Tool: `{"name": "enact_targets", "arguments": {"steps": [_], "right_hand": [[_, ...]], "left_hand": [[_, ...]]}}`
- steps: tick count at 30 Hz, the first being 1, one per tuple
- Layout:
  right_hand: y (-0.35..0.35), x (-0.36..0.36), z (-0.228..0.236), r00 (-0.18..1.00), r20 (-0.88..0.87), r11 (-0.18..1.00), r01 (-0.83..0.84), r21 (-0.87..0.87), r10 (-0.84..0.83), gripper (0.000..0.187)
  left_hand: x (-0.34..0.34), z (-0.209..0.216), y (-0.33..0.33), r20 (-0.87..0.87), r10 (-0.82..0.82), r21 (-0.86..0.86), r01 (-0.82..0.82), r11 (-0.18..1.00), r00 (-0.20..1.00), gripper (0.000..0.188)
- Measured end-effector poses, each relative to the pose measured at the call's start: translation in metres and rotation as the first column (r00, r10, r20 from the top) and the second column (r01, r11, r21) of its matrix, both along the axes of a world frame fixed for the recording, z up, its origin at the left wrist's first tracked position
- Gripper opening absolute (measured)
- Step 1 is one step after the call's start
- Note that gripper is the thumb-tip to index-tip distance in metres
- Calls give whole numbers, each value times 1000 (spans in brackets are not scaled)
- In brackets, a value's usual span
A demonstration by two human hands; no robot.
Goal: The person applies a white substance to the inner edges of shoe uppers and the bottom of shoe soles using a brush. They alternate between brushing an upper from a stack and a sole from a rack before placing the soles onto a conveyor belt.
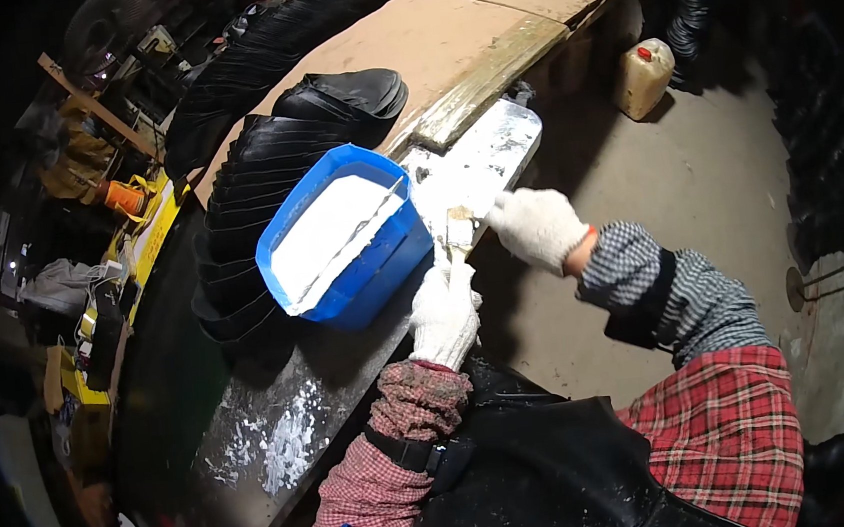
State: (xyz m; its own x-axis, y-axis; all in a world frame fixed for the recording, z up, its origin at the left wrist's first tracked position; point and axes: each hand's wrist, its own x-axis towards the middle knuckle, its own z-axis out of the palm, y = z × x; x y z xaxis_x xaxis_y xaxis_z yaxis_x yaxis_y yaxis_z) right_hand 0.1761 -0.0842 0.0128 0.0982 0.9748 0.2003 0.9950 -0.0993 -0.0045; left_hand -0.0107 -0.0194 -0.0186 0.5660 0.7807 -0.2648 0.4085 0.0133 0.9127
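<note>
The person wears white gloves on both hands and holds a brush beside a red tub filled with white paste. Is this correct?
Not quite: the tub is blue, not red, as the head view shows. The rest holds: white gloves on the left hand and right hand, a brush between them, white paste in the tub.

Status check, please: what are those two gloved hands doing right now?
Left hand gripping brush. Right hand at its bristle end. Blue tub of white paste beside. Nothing in the way.

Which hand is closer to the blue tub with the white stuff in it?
Left. The left hand is right beside the blue tub, at its lower right corner. The right hand is farther off to the tub's right, past the brush.
</note>
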Motion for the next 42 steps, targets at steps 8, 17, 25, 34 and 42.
{"name": "enact_targets", "arguments": {"steps": [8, 17, 25, 34, 42], "right_hand": [[8, 1, -4, 997, -33, 997, 72, 8, -72, 18], [23, 30, -4, 991, 53, 989, 119, 82, -124, 16], [80, 87, 24, 883, -469, 982, 112, 152, -28, 29], [104, 131, -16, 979, -177, 935, -28, 353, 96, 21], [13, -133, 89, 465, -817, 913, -370, 172, 342, 33]], "left_hand": [[0, 10, -4, -99, -1, 58, 6, 998, 995, 37], [-5, 25, -6, -123, -1, 3, 1, 1000, 992, 33], [-81, 117, -10, -30, -312, -481, 260, 837, 950, 31], [-233, 139, -20, 66, 109, -543, -56, 838, 992, 28], [-234, 131, -34, 345, 396, -459, -215, 862, 851, 34]]}}
